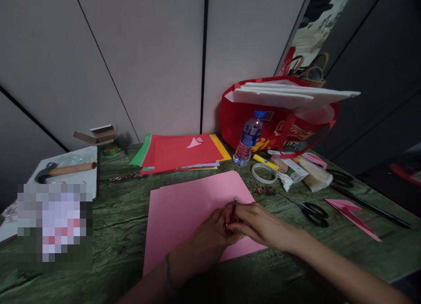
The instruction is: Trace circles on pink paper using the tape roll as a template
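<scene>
A sheet of pink paper (pixel 184 212), with another edge showing beneath it, lies in front of me. My right hand (pixel 263 223) is closed in a pinch around a slim dark red tool with a silvery top (pixel 235 203), held upright over the paper's right part. My left hand (pixel 208 234) rests on the paper against the right, its fingers bent in at the tool's lower part. What those fingers grip is hidden, as is the tool's tip. Black-handled scissors (pixel 314 213) and a folded pink paper piece (pixel 351 214) lie to the right.
Coloured sheets (pixel 177 153) are stacked at the back. Beside them stand a water bottle (pixel 248 139) and a red bag (pixel 237 120) holding white boards. A tape roll (pixel 264 173) and glue stick (pixel 265 162) lie nearby. At left, a hammer (pixel 72 169) rests on a white board.
</scene>
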{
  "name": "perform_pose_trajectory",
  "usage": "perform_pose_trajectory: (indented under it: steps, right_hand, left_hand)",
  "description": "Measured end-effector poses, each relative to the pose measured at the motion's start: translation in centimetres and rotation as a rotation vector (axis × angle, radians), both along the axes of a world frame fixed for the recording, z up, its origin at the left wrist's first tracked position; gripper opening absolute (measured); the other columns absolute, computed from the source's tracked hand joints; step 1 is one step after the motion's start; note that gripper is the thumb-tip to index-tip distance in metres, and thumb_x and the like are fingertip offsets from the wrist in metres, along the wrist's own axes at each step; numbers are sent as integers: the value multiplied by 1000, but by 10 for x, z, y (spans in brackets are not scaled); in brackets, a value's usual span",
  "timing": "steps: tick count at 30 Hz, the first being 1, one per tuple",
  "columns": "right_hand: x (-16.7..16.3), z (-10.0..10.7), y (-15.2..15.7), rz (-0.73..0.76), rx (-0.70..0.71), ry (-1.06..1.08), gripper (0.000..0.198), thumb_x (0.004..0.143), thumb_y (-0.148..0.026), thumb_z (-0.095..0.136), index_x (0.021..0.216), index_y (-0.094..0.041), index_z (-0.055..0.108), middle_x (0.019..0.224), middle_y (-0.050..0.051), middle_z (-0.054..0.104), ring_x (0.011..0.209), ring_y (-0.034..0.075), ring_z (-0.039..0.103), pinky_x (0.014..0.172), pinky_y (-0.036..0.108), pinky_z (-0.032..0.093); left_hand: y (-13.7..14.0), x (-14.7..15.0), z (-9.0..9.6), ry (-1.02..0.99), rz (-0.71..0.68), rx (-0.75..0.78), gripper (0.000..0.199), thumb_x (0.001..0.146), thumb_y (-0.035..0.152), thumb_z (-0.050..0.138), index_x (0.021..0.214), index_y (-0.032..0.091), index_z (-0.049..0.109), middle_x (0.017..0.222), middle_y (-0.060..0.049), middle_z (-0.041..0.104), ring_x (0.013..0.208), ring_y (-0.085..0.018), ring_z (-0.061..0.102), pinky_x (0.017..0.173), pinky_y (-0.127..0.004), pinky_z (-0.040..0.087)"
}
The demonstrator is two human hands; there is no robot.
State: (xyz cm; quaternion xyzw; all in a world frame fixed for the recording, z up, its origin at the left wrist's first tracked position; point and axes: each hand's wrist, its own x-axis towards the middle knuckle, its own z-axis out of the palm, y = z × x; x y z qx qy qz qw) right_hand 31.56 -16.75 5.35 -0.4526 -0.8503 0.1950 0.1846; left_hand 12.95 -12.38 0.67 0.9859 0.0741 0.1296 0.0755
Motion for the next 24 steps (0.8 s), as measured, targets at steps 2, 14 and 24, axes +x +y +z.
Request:
perform_pose_trajectory:
  steps: [2, 14, 24]
  right_hand:
    - [-1, 1, 1, 20, -1, -46, 24, 97, -32, 43, 86, -17, 59, 80, 6, 64, 73, 17, 59, 66, 27, 43]
    - [-11, 10, 10, 73, 38, -163, 17, 95, -27, 49, 88, -16, 61, 83, 5, 65, 73, 17, 60, 63, 26, 42]
    - [-17, -1, 2, 121, 256, -127, 24, 98, -24, 38, 96, -16, 61, 90, 9, 66, 83, 20, 62, 72, 31, 49]
  left_hand:
    - [1, 0, -5, -19, -4, -35, 44, 88, 9, 45, 129, 25, 48, 134, -8, 47, 130, -22, 34, 107, -43, 32]
    - [2, -1, -11, 27, 37, -267, 48, 77, 2, 47, 118, 26, 58, 121, -2, 59, 122, -20, 42, 105, -39, 35]
    - [1, -4, -9, 35, 83, -330, 63, 74, -5, 40, 130, 22, 50, 154, -7, 21, 142, -25, 13, 114, -51, 17]
